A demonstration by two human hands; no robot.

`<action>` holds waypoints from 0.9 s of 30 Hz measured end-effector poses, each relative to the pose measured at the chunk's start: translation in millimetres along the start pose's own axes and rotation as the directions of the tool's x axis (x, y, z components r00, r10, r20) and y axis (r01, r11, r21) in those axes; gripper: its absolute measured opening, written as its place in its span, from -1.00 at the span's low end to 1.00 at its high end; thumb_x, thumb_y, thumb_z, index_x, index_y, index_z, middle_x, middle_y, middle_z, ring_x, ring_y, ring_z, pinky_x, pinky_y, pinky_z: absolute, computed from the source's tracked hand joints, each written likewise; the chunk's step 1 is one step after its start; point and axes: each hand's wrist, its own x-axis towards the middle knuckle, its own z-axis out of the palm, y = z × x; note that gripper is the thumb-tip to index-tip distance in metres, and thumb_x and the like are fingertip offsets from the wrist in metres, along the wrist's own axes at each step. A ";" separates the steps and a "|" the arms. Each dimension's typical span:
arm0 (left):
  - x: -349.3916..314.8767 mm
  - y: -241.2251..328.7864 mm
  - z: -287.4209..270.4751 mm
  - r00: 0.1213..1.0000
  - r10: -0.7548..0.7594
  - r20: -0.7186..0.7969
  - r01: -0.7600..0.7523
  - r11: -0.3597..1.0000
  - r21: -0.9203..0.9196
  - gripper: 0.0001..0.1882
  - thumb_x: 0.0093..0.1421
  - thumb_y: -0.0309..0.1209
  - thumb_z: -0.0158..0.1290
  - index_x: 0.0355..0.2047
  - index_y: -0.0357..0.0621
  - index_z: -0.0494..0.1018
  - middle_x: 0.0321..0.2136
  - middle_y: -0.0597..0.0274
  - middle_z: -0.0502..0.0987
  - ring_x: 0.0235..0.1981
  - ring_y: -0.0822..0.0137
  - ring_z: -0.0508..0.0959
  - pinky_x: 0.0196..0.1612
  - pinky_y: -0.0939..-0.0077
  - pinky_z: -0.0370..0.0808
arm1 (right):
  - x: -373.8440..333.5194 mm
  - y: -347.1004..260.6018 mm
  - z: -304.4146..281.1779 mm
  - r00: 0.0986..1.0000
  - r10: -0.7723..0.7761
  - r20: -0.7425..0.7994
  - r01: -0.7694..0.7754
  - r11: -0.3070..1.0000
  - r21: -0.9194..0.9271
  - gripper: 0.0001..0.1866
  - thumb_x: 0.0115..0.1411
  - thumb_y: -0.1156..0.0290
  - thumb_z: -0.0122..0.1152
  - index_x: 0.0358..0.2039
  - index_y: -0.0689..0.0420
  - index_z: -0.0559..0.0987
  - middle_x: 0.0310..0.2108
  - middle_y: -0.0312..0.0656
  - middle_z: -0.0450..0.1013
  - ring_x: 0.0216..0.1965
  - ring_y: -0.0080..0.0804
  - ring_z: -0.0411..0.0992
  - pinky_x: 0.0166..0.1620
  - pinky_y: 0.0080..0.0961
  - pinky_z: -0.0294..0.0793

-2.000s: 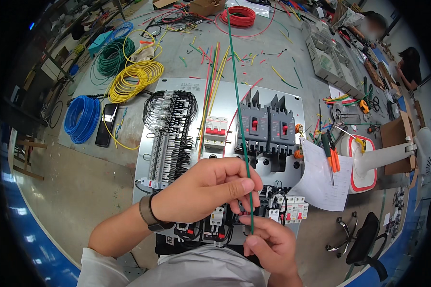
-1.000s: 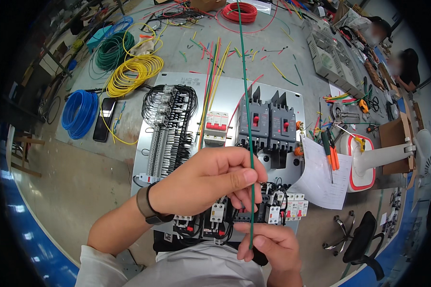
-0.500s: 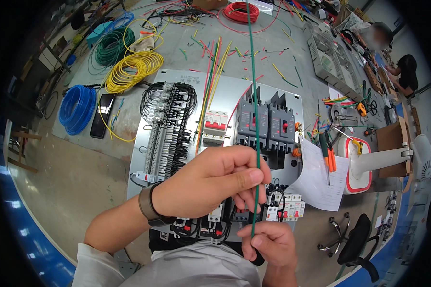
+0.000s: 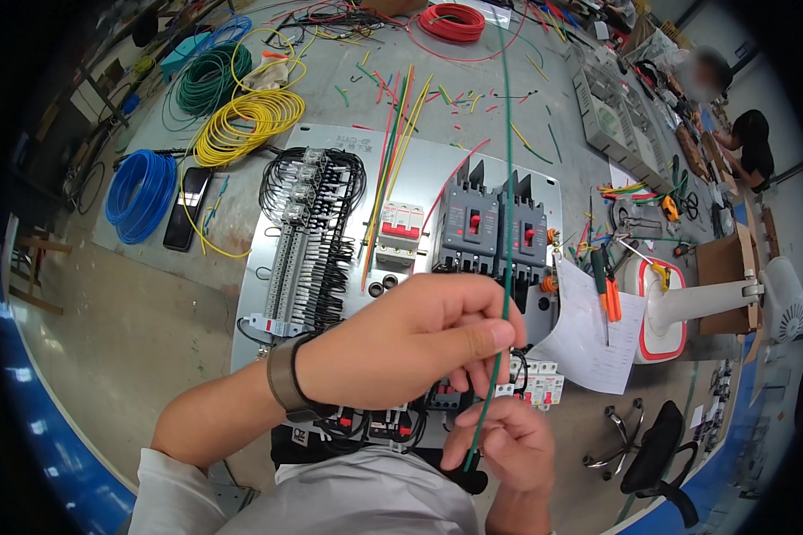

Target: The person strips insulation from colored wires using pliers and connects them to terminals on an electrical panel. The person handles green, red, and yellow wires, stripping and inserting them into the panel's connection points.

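Observation:
My left hand (image 4: 428, 339) pinches a long green wire (image 4: 509, 178) between thumb and fingers, above the front part of a metal mounting plate (image 4: 410, 192). From the pinch the wire runs up past two dark grey circuit breakers (image 4: 473, 223) toward the far side. Its lower end slants down through the curled fingers of my right hand (image 4: 513, 446) and shows just beyond them. Left of the breakers are a white breaker with red switches (image 4: 400, 227) and a terminal strip with black wires (image 4: 317, 241). My left hand and forearm cover some parts at the plate's front.
Coils of blue (image 4: 140, 196), yellow (image 4: 250, 129), green (image 4: 212, 78) and red wire (image 4: 451, 23) lie on the table. A phone (image 4: 188, 209) is at the left. At the right are paper (image 4: 598, 343), orange-handled pliers (image 4: 608, 294) and a white fan (image 4: 669, 308). A person (image 4: 749, 147) sits farther right.
Both hands have shifted slightly right with the green wire, which now slants at its lower part. My right fingers have loosened a little, and the wire's lower end shows past them.

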 end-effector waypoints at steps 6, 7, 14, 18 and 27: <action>2.0 -5.0 9.3 0.999 0.021 0.045 -0.027 0.990 0.138 -0.77 0.47 -0.33 0.00 -0.14 -0.28 0.48 -0.30 0.38 0.52 -0.32 0.63 0.46 -0.24 0.63 0.46 | 5.3 -2.8 -7.8 0.997 -0.075 0.018 0.075 0.997 -0.004 -0.74 0.30 0.58 0.22 -0.02 0.39 0.51 -0.26 0.00 0.58 -0.21 -0.29 0.60 -0.17 -0.43 0.59; -0.9 -3.5 11.2 0.999 0.032 0.001 -0.031 0.981 0.194 -0.78 0.46 -0.32 0.02 -0.17 -0.26 0.48 -0.33 0.37 0.52 -0.35 0.59 0.48 -0.27 0.61 0.45 | 5.1 -3.5 -7.2 0.997 -0.082 -0.005 0.082 0.997 -0.017 -0.76 0.30 0.59 0.22 -0.05 0.38 0.52 -0.25 0.01 0.58 -0.22 -0.30 0.60 -0.17 -0.44 0.59; -40.4 -22.4 36.5 0.922 0.388 0.006 -0.228 0.530 0.817 -0.76 0.26 -0.24 0.23 -0.41 -0.12 0.49 -0.55 0.26 0.46 -0.53 0.21 0.51 -0.51 0.38 0.41 | 7.4 -16.9 2.8 0.944 -0.216 -0.250 0.177 0.969 -0.171 -0.82 0.28 0.62 0.22 -0.12 0.36 0.50 -0.23 0.01 0.56 -0.26 -0.37 0.57 -0.21 -0.52 0.60; -48.5 -45.0 49.3 0.887 0.461 -0.018 -0.226 0.469 0.853 -0.73 0.19 -0.23 0.30 -0.45 -0.09 0.48 -0.58 0.28 0.44 -0.59 0.21 0.48 -0.57 0.31 0.37 | 9.7 -13.0 -3.2 0.951 -0.203 -0.232 0.167 0.972 -0.166 -0.82 0.30 0.61 0.21 -0.11 0.35 0.49 -0.24 -0.01 0.55 -0.21 -0.37 0.58 -0.19 -0.51 0.61; -45.4 -58.1 57.5 0.869 0.495 -0.026 -0.224 0.440 0.870 -0.70 0.19 -0.29 0.28 -0.53 -0.11 0.40 -0.62 0.27 0.38 -0.64 0.23 0.45 -0.61 0.33 0.35 | 7.5 -7.5 1.2 0.937 -0.267 -0.224 0.231 0.958 -0.172 -0.79 0.30 0.63 0.19 -0.09 0.31 0.42 -0.25 0.02 0.55 -0.23 -0.33 0.58 -0.17 -0.48 0.60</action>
